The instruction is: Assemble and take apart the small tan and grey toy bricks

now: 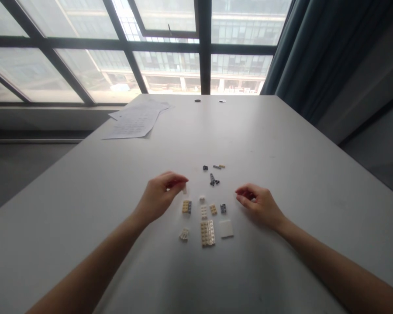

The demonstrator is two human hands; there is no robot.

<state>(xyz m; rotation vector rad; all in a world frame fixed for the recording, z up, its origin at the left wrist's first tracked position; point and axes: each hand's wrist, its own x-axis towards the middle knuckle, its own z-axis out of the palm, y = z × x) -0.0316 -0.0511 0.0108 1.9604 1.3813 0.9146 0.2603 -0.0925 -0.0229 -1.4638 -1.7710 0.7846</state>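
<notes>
My left hand [162,189] pinches a small white toy brick [184,190] between thumb and fingertips, just above the table. Below it lie a tan and grey brick block [186,206] and a white slatted piece [184,234]. My right hand [255,200] rests to the right, fingers curled and a little apart from the thumb, nothing visible in them. Nearest to it is a dark grey studded brick [223,208]. Between the hands are a tan brick [213,209], a white studded brick [203,212], a tan and white plate pair [207,233] and a smooth white tile [226,229].
Farther off lie a grey wedge-shaped piece [212,179], a black piece [205,167] and thin grey and tan pieces [218,166]. Printed papers [134,120] lie at the white table's [281,152] far left. Windows stand behind, with a dark curtain [301,61] at right.
</notes>
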